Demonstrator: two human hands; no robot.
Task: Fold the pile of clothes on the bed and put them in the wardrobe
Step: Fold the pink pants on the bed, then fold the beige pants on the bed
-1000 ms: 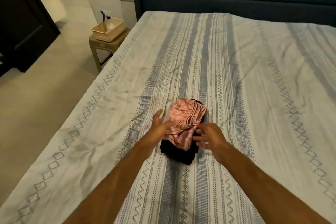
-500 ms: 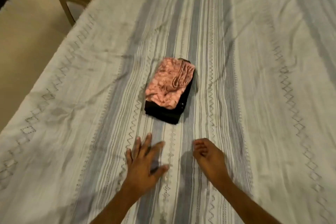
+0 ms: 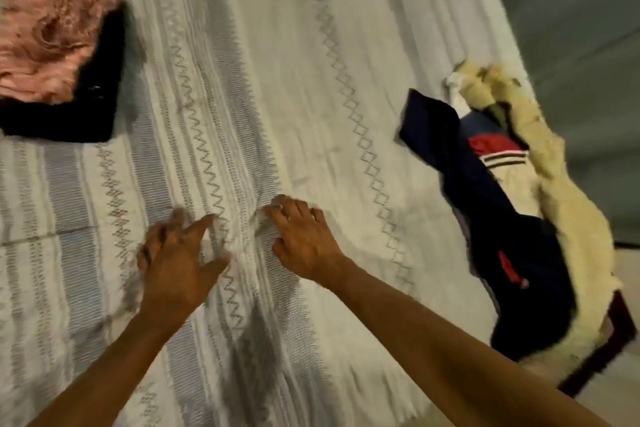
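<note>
My left hand (image 3: pixel 176 263) and right hand (image 3: pixel 304 239) hover over bare sheet (image 3: pixel 263 87), fingers spread, holding nothing. The unfolded pile (image 3: pixel 512 218) lies off to my right along the bed edge, its long axis running away from me. My right hand is nearer. The folded stack (image 3: pixel 59 55) sits far left.

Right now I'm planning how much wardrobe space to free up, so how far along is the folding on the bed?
Done: a folded stack, pink garment on top of a black one, lies at the bedspread's upper left. In hand: nothing; the left hand and right hand are empty over the bedspread. Left: an unfolded pile of navy, red and cream clothes at the bed's right edge. No wardrobe is in view.
</note>
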